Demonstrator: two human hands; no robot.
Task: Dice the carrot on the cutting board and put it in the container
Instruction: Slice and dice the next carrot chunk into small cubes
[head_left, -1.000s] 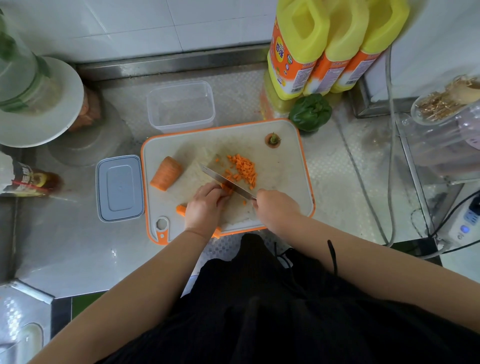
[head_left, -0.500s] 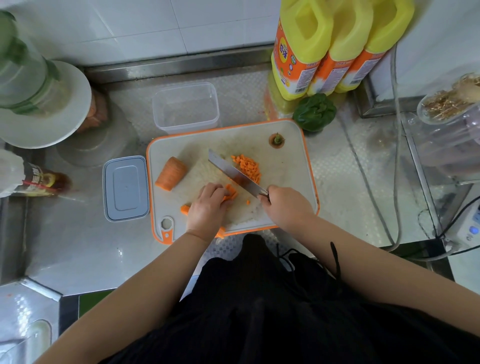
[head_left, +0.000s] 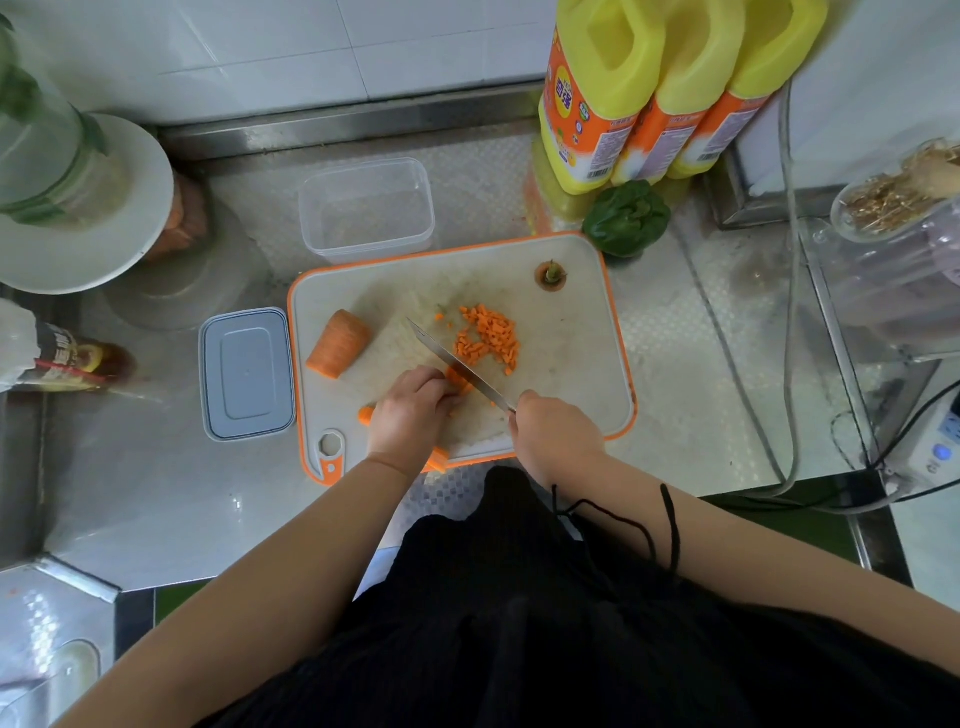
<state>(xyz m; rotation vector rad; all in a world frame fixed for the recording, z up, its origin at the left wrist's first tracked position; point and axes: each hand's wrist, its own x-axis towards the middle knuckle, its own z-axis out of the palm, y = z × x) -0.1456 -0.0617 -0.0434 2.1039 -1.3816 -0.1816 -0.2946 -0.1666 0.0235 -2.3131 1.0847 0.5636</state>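
Steel bench (head_left: 156, 493) under white wall tiles, head view only. Cutting board (head_left: 571, 364) with orange rim lies mid-bench, near edge toward the person.

Left hand (head_left: 410, 410) sits knuckles-up on the board, fingers curled over carrot strips (head_left: 457, 379) (mostly hidden under the hand; an orange end pokes out at its left side). Right hand (head_left: 556, 436) has its grip closed round the handle of a knife (head_left: 457, 364), blade angled up-left across the board, edge at the strips just beside the left fingertips.

Progress, judged: about halfway through dicing. One pile of carrot dice (head_left: 488, 338) lies just right of the blade. One uncut carrot chunk (head_left: 337, 343) rests at the board's left part, apart from the hands. One cut-off carrot top (head_left: 550, 275) sits at the far right corner. More strips (head_left: 439, 460) show at the near edge below the left wrist. Container (head_left: 366, 208) stands just beyond the board's far edge and looks to hold nothing, so the transfer isn't begun. Left to do: finish the strips, dice the chunk, move all dice in.

Counts: one board, one knife, one clear container, one grey lid (head_left: 244, 374) lying flat just left of the board, three yellow bottles (head_left: 670, 83) at the wall, one green pepper (head_left: 626, 218) in front of them, one white plate (head_left: 104, 234) far left.
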